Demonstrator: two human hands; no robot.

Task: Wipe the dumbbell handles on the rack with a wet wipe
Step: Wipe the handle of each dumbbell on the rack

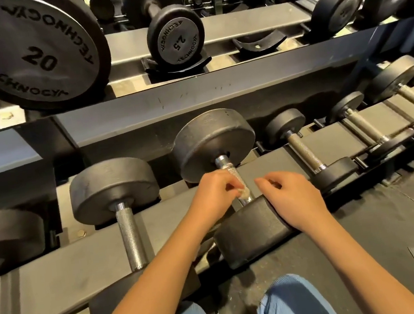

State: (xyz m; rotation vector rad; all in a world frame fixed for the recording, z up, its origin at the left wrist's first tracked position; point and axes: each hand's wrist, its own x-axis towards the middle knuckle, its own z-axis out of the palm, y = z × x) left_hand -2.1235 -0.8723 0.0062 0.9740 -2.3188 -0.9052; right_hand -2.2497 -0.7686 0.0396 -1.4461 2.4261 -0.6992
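The two-tier rack [142, 112] filled the view, its grey rails running from lower left to upper right. On the upper tier at the far left sat a big dumbbell marked 20 [28, 51], with a small one marked 2.5 [176, 38] in a cradle to its right. On the lower tier a row of dumbbells lay across the rails, their handles pointing toward the person. The middle dumbbell [214, 142] was the one under the hands, its near head [250, 232] hanging over the front rail above blue-trousered knees [293, 303]. To its left lay another dumbbell with a bare knurled handle [130, 232].

The left hand [215, 195] was curled at the left side of the middle dumbbell's chrome handle [224, 163], its fingers pinching the wet wipe [242, 193] against the lower part of the bar. The right hand [297, 197] rested on the top of the near head, just right of the handle, with its fingers curled inward (whether they held anything could not be told, as the fingertips hid the spot). The wipe showed only as a small pale wad between the left fingertips and the bar.
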